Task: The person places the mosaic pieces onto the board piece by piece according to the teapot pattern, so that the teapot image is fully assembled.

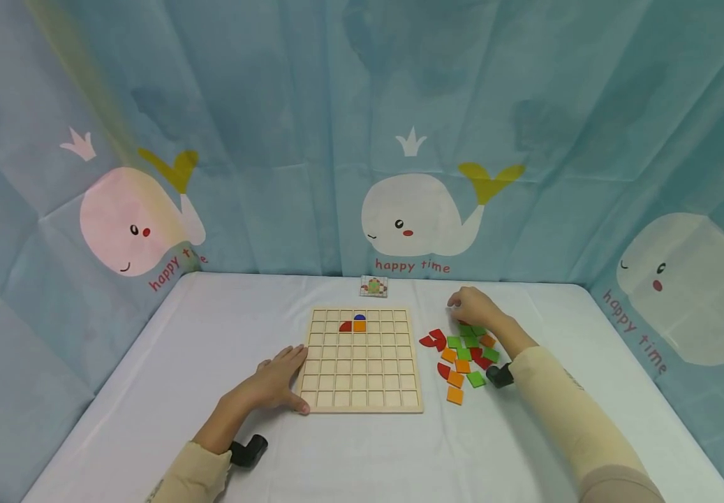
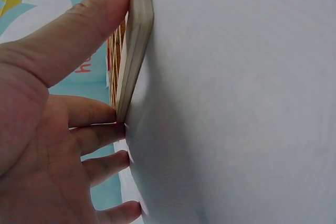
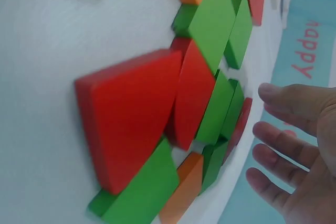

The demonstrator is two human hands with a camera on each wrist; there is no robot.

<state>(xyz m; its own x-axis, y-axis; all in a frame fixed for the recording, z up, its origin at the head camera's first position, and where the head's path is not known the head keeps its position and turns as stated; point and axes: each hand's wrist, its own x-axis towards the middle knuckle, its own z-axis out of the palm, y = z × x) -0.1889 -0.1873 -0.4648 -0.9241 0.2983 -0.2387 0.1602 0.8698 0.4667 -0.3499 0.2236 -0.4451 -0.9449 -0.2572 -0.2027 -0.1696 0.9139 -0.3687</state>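
Grid board (image 1: 362, 367): lies immediately right of the left grip (image 1: 276, 381), which is spread, fingers extended against the left edge and thumb at the near left corner. Set on the board, beyond and right of that grip: red piece (image 1: 346, 327), orange square (image 1: 359, 326) and blue piece (image 1: 359, 318). Right grip (image 1: 477, 307): fingers relaxed, nothing held, at the far end of the loose pieces (image 1: 464, 354), red, green and orange, most lying nearer the person. Picture card (image 1: 373, 286): left of the right grip, beyond the board. White table (image 1: 179, 363) beneath both grips; blue whale-print curtain (image 1: 286, 195) beyond them.
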